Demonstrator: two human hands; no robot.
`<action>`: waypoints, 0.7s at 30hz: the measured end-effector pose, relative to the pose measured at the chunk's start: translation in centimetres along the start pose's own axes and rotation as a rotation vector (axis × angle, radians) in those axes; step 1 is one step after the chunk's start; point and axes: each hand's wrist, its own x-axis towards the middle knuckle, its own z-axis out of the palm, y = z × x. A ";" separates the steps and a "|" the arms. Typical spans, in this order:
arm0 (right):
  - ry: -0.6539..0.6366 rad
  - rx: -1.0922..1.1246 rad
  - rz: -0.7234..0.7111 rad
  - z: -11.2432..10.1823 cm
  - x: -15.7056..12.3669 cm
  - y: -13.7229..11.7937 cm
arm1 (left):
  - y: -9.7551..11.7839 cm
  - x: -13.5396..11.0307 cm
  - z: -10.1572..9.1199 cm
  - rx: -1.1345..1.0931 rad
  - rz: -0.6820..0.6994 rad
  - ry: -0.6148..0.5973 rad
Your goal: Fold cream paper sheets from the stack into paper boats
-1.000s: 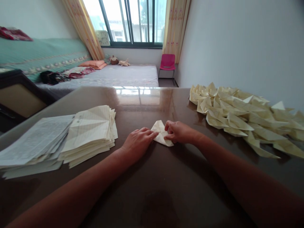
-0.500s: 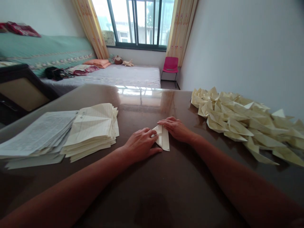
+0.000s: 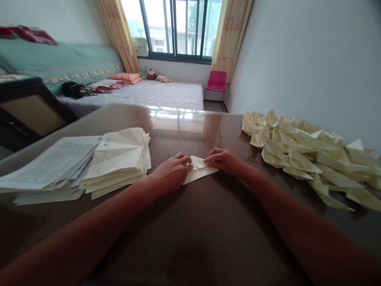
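Observation:
A small folded piece of cream paper [image 3: 200,171] lies flat on the dark glossy table [image 3: 190,238], between my two hands. My left hand [image 3: 169,173] rests on its left end with the fingers curled down and pressing on it. My right hand [image 3: 225,161] presses its upper right edge with the fingertips held together. Both forearms reach in from the bottom of the view.
A stack of creased cream sheets [image 3: 119,159] lies left of my hands, beside a stack of printed pages [image 3: 50,165]. A large heap of folded paper pieces [image 3: 309,153] fills the right side by the wall. Beyond the table are a bed [image 3: 143,93], a pink chair [image 3: 216,81] and a window.
The folded paper has been turned and pressed flatter, now lying long from left to right. Both hands have shifted slightly on it, and the camera has tilted a little.

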 end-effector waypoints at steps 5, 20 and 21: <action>-0.077 -0.061 -0.071 -0.3 0.0 -1.0 | 0.9 0.5 -0.7 0.017 0.004 -0.094; -0.156 -0.287 -0.154 -0.7 0.0 -2.4 | 2.3 0.2 -0.3 0.175 0.031 -0.107; -0.152 -0.309 -0.156 -0.7 0.0 -2.7 | 2.2 0.1 -0.2 0.180 0.021 -0.104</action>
